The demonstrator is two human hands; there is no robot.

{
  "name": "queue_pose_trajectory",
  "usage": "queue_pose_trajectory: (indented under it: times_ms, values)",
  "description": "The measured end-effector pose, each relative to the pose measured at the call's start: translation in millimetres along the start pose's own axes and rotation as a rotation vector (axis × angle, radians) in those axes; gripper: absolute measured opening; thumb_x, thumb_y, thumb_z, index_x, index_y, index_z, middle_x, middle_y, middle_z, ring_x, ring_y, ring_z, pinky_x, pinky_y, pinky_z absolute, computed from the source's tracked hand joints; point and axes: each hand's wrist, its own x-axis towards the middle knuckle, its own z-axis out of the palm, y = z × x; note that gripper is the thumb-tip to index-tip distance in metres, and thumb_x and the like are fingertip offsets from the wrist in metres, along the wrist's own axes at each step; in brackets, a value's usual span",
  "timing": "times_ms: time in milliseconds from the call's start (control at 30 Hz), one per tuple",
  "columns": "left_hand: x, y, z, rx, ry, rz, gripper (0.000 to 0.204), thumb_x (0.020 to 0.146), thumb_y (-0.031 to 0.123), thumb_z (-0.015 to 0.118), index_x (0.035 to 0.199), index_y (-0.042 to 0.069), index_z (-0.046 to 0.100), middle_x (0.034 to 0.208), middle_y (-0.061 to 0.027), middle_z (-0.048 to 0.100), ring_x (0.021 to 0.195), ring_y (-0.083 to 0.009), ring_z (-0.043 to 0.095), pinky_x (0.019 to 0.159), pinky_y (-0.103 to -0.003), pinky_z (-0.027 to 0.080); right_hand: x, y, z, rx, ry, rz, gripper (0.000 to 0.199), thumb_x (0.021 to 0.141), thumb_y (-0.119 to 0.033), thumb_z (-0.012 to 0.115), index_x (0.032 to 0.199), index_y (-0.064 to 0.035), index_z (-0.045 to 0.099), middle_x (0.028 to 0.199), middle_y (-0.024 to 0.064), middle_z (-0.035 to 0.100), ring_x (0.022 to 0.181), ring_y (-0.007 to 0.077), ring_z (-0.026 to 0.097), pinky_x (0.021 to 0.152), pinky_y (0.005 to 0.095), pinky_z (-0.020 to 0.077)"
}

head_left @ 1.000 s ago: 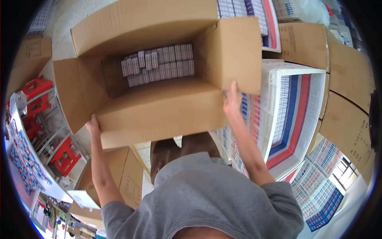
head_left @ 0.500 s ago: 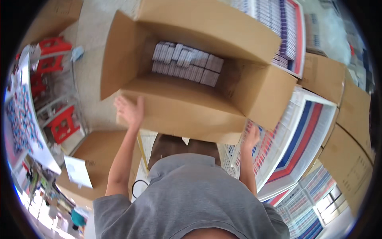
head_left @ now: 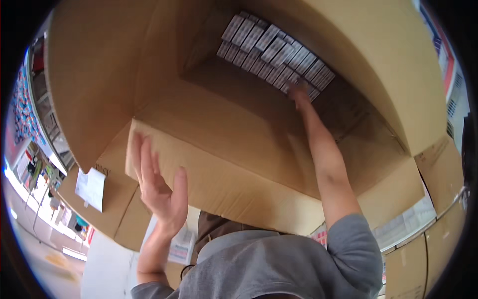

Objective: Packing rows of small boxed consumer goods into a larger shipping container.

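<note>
A large open cardboard carton fills most of the view, its flaps spread outward. On its bottom, small white printed packs lie in close rows, a few of them resting on top of the others. My right hand reaches deep inside and is at the near right end of these rows. Its fingers are blurred, and whether they grip a pack cannot be made out. Over the near left flap, my left hand is raised with its fingers stretched and the thumb apart, holding nothing.
A closed carton with a white paper sheet on it stands at the left. Further left is a table strewn with small blue and red pieces. More cartons are stacked at the right, beside white trays.
My right hand has gone from outside the carton's near right edge down to the packs. My left hand has lifted off the flap. The view has moved closer to the carton.
</note>
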Motion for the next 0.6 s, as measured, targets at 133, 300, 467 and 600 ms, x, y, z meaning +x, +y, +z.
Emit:
queue_pose_trajectory:
  times_ms: [133,300,467,600]
  values:
    - [87.1,40.3,36.8,-0.632,-0.444,-0.435,0.061,0.083,0.020,0.055,0.133,-0.003,0.027,0.132,-0.0180,0.037,0.114,-0.0280,0.044,0.086,-0.036,0.045,-36.9,-36.3,5.6,0.386,-0.164,0.213,0.083,0.071,-0.034,0.069,0.135,-0.0028,0.026,0.116,0.0224,0.051,0.095,0.0300,0.057,0.065,0.0373,0.0516]
    - [224.0,-132.6,178.9,-0.316,-0.598,-0.645,0.063,0.081,0.038,0.056,0.129,0.003,0.037,0.128,-0.0116,0.043,0.097,-0.0321,0.052,0.084,-0.040,0.045,-63.5,1.4,46.1,0.707,-0.240,0.332,0.097,0.071,-0.027,0.071,0.139,-0.0048,0.006,0.127,0.0265,0.036,0.076,0.0335,0.060,0.049,0.0355,0.0507]
    - [208.0,-185.1,230.5,-0.449,-0.203,-1.196,0.098,0.071,0.043,0.067,0.140,0.013,0.004,0.142,-0.0137,0.021,0.125,-0.0350,0.028,0.090,-0.061,0.031,-96.0,35.6,53.3,0.775,-0.266,0.432,0.091,0.072,-0.030,0.071,0.138,-0.0053,0.013,0.125,0.0296,0.028,0.079,0.0360,0.057,0.061,0.0425,0.0537]
    - [201.5,-135.4,240.8,-0.595,-0.213,-1.267,0.109,0.071,0.042,0.068,0.138,0.018,-0.014,0.145,-0.0130,0.005,0.128,-0.0372,0.020,0.090,-0.067,0.028,-58.1,101.9,42.4,0.471,-0.344,-0.280,0.066,0.076,-0.024,0.069,0.127,0.0030,0.037,0.126,0.0257,0.031,0.089,0.0341,0.056,0.066,0.0363,0.0533]
